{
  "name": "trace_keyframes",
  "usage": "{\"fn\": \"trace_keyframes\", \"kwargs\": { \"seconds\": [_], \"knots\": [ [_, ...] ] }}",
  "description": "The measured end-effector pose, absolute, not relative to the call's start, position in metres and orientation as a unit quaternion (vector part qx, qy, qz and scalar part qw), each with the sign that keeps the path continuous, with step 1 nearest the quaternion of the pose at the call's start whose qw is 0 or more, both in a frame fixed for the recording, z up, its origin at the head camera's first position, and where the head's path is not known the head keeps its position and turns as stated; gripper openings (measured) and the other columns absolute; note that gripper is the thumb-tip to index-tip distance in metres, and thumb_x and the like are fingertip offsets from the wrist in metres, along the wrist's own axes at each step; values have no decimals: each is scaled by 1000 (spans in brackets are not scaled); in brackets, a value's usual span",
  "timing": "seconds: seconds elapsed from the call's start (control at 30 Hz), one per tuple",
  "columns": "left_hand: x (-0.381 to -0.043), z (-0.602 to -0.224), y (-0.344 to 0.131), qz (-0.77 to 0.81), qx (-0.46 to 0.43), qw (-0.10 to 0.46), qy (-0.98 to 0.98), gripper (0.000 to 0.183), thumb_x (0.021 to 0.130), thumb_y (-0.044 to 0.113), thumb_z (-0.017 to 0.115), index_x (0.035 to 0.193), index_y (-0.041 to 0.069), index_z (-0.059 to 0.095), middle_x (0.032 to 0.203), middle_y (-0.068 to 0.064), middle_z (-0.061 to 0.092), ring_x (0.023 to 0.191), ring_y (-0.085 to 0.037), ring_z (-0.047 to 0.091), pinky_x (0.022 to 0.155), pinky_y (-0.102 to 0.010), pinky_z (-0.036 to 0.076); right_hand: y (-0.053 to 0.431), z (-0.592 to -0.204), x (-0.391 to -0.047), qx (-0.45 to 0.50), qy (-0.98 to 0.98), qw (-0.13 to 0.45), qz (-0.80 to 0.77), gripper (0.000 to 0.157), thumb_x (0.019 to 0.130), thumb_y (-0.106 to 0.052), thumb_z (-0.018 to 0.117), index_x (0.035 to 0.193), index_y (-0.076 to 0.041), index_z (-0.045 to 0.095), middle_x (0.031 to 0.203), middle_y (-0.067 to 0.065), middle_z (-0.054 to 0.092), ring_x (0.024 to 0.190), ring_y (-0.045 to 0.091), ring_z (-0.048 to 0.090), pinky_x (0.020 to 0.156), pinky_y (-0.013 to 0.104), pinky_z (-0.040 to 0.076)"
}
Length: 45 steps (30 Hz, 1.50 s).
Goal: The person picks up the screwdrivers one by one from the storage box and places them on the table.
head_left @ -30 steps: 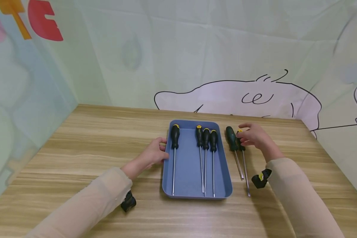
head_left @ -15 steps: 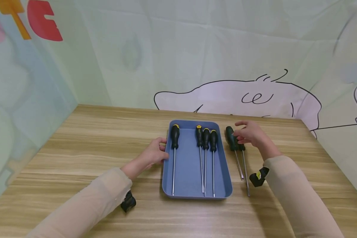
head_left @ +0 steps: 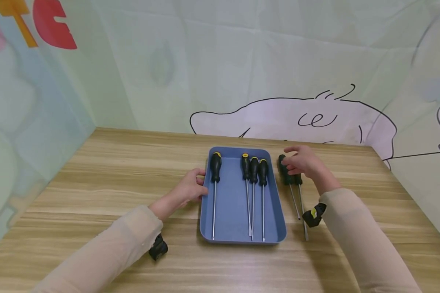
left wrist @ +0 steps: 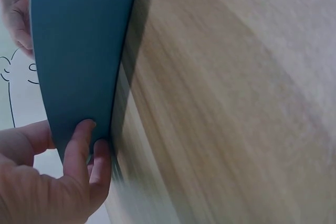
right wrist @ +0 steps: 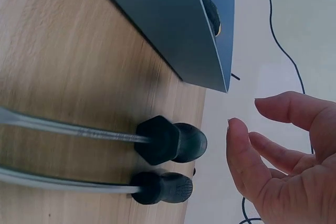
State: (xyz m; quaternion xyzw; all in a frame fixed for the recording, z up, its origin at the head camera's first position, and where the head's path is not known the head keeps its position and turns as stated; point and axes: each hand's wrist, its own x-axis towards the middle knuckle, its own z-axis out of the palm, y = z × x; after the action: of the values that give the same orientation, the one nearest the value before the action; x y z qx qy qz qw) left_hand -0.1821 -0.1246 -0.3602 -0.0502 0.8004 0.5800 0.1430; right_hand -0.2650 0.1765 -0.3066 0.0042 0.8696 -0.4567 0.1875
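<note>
Fingers [right wrist: 244, 156] of the right hand [head_left: 302, 160] hover parted, gripping nothing, above a green screwdriver [right wrist: 160, 140] that lies on the counter [head_left: 150, 158] just right of a blue tray [head_left: 231, 211]. A slimmer black screwdriver [right wrist: 152, 188] lies beside it. The left hand [head_left: 188, 185] pinches the tray's left wall, thumb at the rim, fingertips against the outside. Inside lie four screwdrivers: a lone one [head_left: 215, 167] near the left wall and a trio [head_left: 254, 171] toward the right, handles at the far end. With four in the tray and two outside, the work appears mostly done, the outside pair left to handle. The tray is smooth and matt, likely plastic, with rounded corners and shallow walls. Dark, bulbous handles, yellow-capped in the tray, meet slender, shiny metal shafts; the green one flares into a hexagonal collar. Streaked wood grain runs across the counter toward a creased, cartoon-printed backdrop [head_left: 220, 61].
</note>
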Motion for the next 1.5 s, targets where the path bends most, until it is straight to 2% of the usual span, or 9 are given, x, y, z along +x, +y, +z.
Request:
{"fn": "trace_keyframes", "kwargs": {
  "seconds": [0.3,0.53,0.8,1.07,1.5],
  "knots": [
    [-183,-361,-126,578,-48,146,802,60,77,-14,54,133,-7,35,111,-28,50,87,-28,55,69,-35,55,165,-305,-266,-2,869,190,-457,57,89,-4,53,141,4,31,110,19,46,72,14,54,64,24,55],
    [-183,-361,-124,581,-49,145,799,60,76,-15,54,133,-7,36,109,-28,51,85,-27,56,66,-33,55,160,-304,-265,-10,870,190,-454,56,88,-4,52,141,2,32,110,19,46,79,19,55,68,27,56],
    [-182,-360,-125,574,-44,146,805,59,78,-14,54,133,-7,35,110,-28,51,86,-27,56,65,-32,54,153,-303,-266,-10,864,195,-465,56,89,-4,54,141,2,32,106,17,46,73,16,53,72,30,55],
    [-182,-360,-125,576,-45,147,803,60,77,-14,54,134,-7,35,109,-28,51,86,-28,56,67,-33,55,143,-305,-267,-10,866,191,-461,54,89,-3,56,139,1,36,112,20,48,72,16,54,70,30,56],
    [-184,-361,-126,582,-46,147,798,60,76,-15,54,133,-7,35,107,-27,51,84,-26,55,66,-34,55,128,-307,-268,-20,862,197,-466,52,88,-3,56,137,2,38,105,18,51,72,16,54,64,26,56]
  ]
}}
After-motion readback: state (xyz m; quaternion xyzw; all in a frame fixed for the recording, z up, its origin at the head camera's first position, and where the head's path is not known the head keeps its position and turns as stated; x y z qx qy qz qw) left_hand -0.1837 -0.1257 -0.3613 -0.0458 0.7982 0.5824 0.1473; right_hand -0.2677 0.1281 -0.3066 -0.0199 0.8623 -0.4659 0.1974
